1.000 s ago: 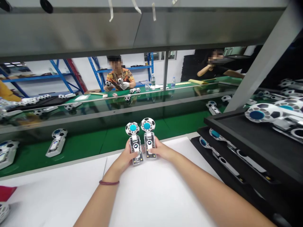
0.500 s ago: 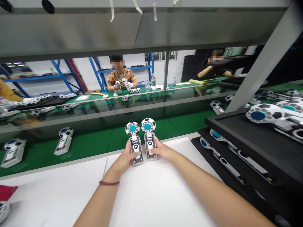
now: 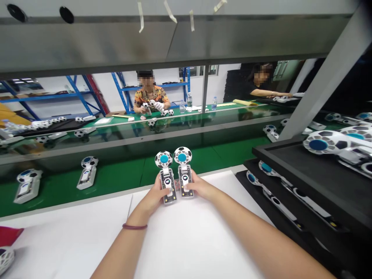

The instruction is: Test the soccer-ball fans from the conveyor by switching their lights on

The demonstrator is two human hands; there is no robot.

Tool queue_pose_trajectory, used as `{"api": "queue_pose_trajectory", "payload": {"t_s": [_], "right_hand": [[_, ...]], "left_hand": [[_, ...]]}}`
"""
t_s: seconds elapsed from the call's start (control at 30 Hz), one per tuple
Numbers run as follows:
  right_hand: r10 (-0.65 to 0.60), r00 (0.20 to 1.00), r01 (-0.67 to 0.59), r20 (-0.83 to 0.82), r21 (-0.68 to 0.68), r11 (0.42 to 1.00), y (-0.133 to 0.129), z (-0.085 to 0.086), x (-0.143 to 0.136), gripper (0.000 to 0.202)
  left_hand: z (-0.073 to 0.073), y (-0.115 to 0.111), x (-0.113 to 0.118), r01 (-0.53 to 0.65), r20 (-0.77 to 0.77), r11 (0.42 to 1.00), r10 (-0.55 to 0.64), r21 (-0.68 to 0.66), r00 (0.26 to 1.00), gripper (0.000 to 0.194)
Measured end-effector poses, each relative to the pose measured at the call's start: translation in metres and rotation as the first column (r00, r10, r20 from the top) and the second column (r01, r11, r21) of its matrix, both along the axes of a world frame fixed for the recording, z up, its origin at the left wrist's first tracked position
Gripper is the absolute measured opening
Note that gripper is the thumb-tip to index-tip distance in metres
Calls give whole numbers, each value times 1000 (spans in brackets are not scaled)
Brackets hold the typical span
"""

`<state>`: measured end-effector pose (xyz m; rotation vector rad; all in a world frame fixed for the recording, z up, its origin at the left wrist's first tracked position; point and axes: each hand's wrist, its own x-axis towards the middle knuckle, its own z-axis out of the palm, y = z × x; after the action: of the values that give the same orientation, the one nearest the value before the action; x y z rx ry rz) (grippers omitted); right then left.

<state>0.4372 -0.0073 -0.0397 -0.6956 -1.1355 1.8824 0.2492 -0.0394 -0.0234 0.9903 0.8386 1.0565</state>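
Two handheld devices with round football-patterned heads and clear rectangular bodies are held up side by side over the front edge of the white work surface (image 3: 180, 240). My left hand (image 3: 155, 193) is closed around the left football-headed device (image 3: 167, 182), its thumb lying on the front. Closed in the same way, my right hand (image 3: 199, 186) grips the right football-headed device (image 3: 185, 178), thumb on its lower front. Each head has a blue disc in the middle, and each body carries a small dark round window. The fingers behind both devices are hidden.
Beyond the work surface runs a green conveyor belt (image 3: 116, 170) carrying similar devices (image 3: 87, 174). Stacked black trays (image 3: 279, 155) with more devices stand at right, beside a slanted grey post (image 3: 328, 73). Two co-workers sit across the line. A red item (image 3: 10, 234) lies at left.
The devices on the belt at left have shifted to the right. Both my hands keep their hold, almost still. The co-worker at far right has lowered a hand and stretched an arm toward the bench.
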Motion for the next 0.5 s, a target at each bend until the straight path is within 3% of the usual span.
{"api": "queue_pose_trajectory", "payload": {"t_s": [0.13, 0.27, 0.37, 0.5], "right_hand": [[5, 1000, -5, -12, -1, 1000, -3, 9, 1, 73], [22, 999, -22, -34, 10, 1000, -10, 26, 4, 73], [41, 997, -36, -65, 79, 996, -17, 44, 9, 66], [13, 977, 18, -212, 145, 989, -26, 76, 20, 47]], "left_hand": [[11, -4, 5, -21, 10, 1000, 21, -8, 1000, 71], [31, -8, 7, -1, 3, 996, 1, 93, 1000, 64], [56, -13, 5, 5, -32, 980, 1, 201, 999, 64], [98, -36, 0, -90, 68, 955, 73, 282, 995, 49]]}}
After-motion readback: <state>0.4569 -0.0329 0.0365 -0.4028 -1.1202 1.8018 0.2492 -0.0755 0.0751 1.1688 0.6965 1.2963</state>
